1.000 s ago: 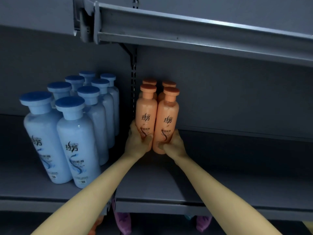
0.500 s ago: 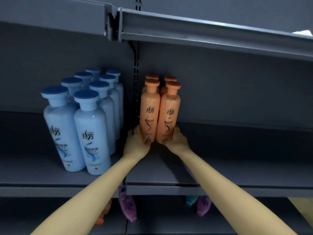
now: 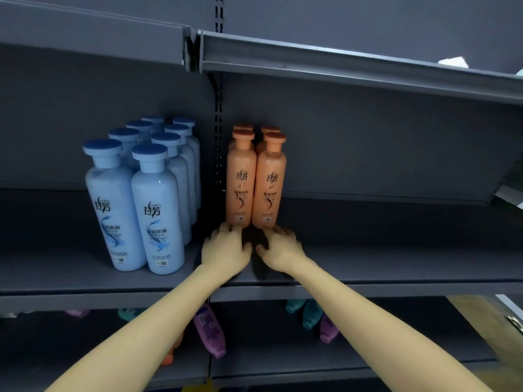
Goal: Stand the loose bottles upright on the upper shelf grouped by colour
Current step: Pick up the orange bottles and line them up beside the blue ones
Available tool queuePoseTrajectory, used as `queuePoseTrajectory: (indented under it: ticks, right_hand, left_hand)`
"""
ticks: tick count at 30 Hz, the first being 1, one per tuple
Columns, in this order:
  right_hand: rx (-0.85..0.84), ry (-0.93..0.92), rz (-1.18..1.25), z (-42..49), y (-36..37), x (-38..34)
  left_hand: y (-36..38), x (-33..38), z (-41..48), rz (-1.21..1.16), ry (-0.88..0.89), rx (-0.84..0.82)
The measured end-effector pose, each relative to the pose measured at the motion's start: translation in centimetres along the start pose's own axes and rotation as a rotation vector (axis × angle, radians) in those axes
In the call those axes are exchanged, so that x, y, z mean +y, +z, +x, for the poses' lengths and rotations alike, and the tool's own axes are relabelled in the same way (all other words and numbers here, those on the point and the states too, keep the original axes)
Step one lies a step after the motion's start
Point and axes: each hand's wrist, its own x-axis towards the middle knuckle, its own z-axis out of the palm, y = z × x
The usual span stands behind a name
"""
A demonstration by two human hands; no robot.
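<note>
Upright, the four orange bottles [image 3: 256, 176] stand clustered toward the back edge of the upper shelf [image 3: 396, 261], just right of the blue bottles [image 3: 141, 199]. The left hand [image 3: 226, 250] and right hand [image 3: 280, 250] lie relaxed and hold nothing, their fingertips at the front orange bottles' bases.

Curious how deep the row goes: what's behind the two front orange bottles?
Behind the front orange bottles, two more orange caps show; the bodies beneath them are covered.

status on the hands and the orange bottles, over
Left hand, right hand open, fingertips at base of orange bottles. All four upright beside blue bottles. Nothing blocking; purple bottle lying on lower shelf.
</note>
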Motion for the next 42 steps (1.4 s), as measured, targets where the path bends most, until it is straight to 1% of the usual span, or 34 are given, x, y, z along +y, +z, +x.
queuePoseTrajectory:
  ticks: [8, 15, 21, 27, 30, 33, 42]
  right_hand:
    - [0.008, -0.071, 0.0, -3.1, 0.4, 0.1]
    - [-0.028, -0.146, -0.046, -6.9, 0.6, 1.0]
    - [-0.104, -0.188, -0.067, -11.2, 1.7, 1.2]
    - [-0.169, -0.261, -0.074, -15.8, 4.3, 0.6]
    - [-0.228, -0.297, -0.078, -17.7, 5.7, -0.2]
    - [-0.283, -0.345, -0.085, -19.2, 7.0, -1.6]
    - [-0.34, -0.527, -0.099, -22.3, 10.7, -6.7]
  left_hand:
    - [0.2, 0.6, -3.5, 0.05, -0.024, -0.001]
    - [0.5, 2.0, -7.9, 0.131, -0.057, 0.027]
    - [1.0, 2.6, -13.4, 0.155, -0.134, 0.044]
    - [1.9, 2.1, -19.8, 0.137, -0.241, 0.038]
    - [2.3, 1.4, -22.6, 0.135, -0.304, 0.031]
    - [2.2, 0.4, -25.3, 0.132, -0.379, 0.032]
    - [1.2, -3.1, -31.7, 0.129, -0.595, 0.035]
